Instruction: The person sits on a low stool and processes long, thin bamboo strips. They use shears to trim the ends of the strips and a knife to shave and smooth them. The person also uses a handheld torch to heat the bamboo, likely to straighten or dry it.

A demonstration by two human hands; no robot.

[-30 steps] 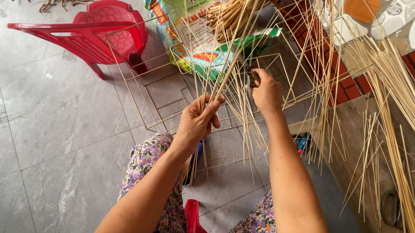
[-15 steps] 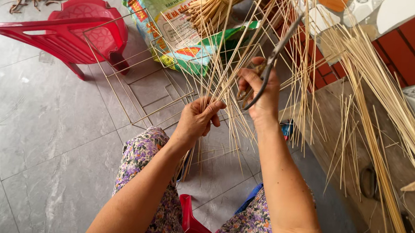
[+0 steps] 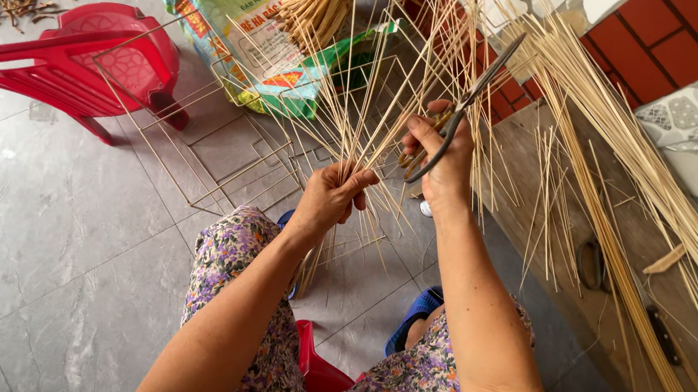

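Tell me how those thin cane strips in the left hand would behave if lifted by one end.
The strips look long and very thin, so they would probably bend and sway rather than stay straight. They seem light, since the left hand holds a whole bunch easily. Their loose ends fan apart, so they may slip or tangle near the scissors in the right hand.

Grey tiled floor (image 3: pixel 56 231), red plastic chair (image 3: pixel 85 67)

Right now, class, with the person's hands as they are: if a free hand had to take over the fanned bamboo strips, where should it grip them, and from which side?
Probably just under the left hand, where the bamboo strips converge into one tight bunch. Come from the left side: above they splay apart, and the right hand holds scissors on the other side.
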